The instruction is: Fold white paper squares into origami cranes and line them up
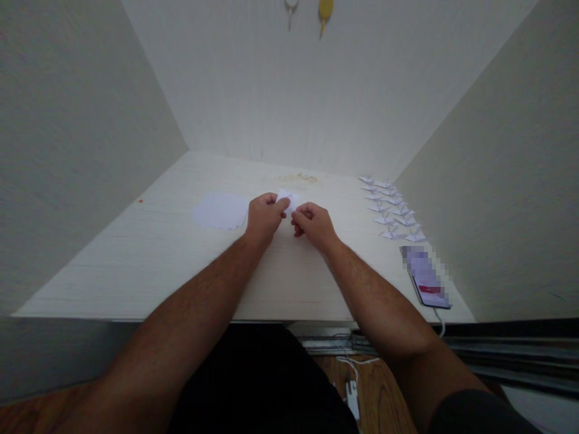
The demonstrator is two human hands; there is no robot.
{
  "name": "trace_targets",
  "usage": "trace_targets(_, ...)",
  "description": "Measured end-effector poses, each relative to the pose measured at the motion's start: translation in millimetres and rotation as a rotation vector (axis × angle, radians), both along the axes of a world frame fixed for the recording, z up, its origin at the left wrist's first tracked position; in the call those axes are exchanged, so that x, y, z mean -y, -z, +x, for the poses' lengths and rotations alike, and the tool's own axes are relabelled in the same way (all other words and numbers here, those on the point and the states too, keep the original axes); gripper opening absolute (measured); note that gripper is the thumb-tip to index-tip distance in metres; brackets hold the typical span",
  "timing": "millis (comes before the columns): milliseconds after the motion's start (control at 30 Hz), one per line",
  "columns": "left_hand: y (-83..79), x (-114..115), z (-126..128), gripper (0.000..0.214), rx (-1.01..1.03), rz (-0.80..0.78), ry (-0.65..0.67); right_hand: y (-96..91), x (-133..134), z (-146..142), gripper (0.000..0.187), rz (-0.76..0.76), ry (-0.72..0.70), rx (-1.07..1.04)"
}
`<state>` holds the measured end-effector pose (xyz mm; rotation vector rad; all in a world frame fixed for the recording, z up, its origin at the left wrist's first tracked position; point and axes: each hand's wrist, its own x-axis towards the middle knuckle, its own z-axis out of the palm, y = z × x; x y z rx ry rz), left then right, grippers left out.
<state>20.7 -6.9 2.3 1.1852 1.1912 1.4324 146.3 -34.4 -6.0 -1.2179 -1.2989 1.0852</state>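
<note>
A small folded piece of white paper [286,194] is held up just above the middle of the desk. My left hand [265,214] pinches it, with the thumb lying across its face. My right hand [316,224] has thumb and forefinger closed at the paper's lower right corner, its other fingers curled in. The fold details are too small to make out. Left of my left hand lies a spread of white paper sheets [220,210]. Over on the right, several folded paper cranes [383,210] stand in two rows.
A phone [425,277] with a cable lies near the desk's right front corner. The white desk [136,271] is closed in by walls on three sides. Two hooks, one yellow [325,9], hang on the back wall. A power strip [352,399] rests on the floor.
</note>
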Motion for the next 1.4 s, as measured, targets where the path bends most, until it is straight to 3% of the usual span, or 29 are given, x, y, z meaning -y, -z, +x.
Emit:
trace_targets(133,-0.5,2.6,7.6,0.013,0.238,-0.021,0.033,5.2,-0.4,-4.5,0.026,0.051,0.017,0.021)
trace_targets(233,-0.4,5.3,11.9,0.015,0.346,-0.029,0.100,7.0,-0.8,-6.4,0.023,0.096,0.070,0.070)
trace_targets(367,1.5,5.9,12.8,0.015,0.324,-0.010,0.117,5.5,0.7,-5.3,0.015,0.169,0.118,0.150)
trace_targets(667,6.4,4.1,13.8,0.014,0.297,0.008,0.097,3.7,2.6,-3.9,0.024,0.235,0.146,0.323)
trace_targets(1000,4.1,7.2,12.9,0.017,0.321,0.007,0.105,2.8,4.4,-5.9,0.027,0.207,0.140,0.238)
trace_targets(1233,2.4,6.6,7.6,0.016,0.312,0.000,0.106,-5.5,4.1,-6.6,0.019,0.079,0.084,-0.148)
trace_targets(1400,-1.6,8.6,6.4,0.016,0.344,-0.028,0.140,-5.7,3.8,-5.8,0.017,0.076,0.097,-0.161)
